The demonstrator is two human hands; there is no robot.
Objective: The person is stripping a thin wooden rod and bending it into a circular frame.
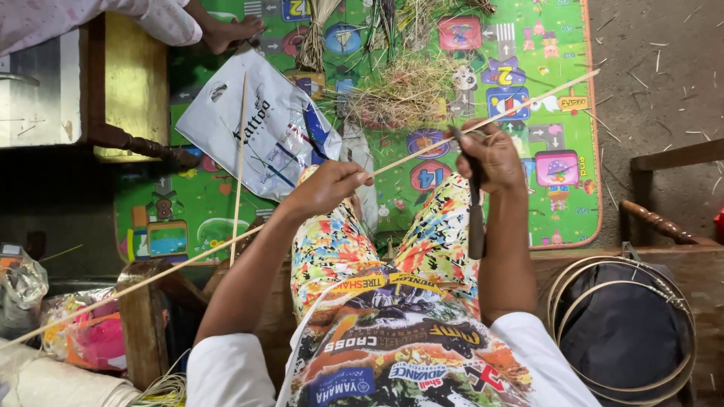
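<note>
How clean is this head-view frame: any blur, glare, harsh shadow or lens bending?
Head view: even daylight, colours vivid; left hand, right hand and the thin cane strip are sharp; deep shadow under the wooden furniture at left; slight wide-angle bending at the edges; mild sheen on the white plastic bag.

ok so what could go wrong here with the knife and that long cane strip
1. The right hand works a knife against the long cane strip just above the lap, so a slip might bring the blade toward the thigh or the left hand pinching the strip close by.
2. The strip runs far out on both sides; its back end passes the bags at the left and could snag.
3. Another person's bare foot rests near the shavings pile, within reach of a swinging tip.
</note>
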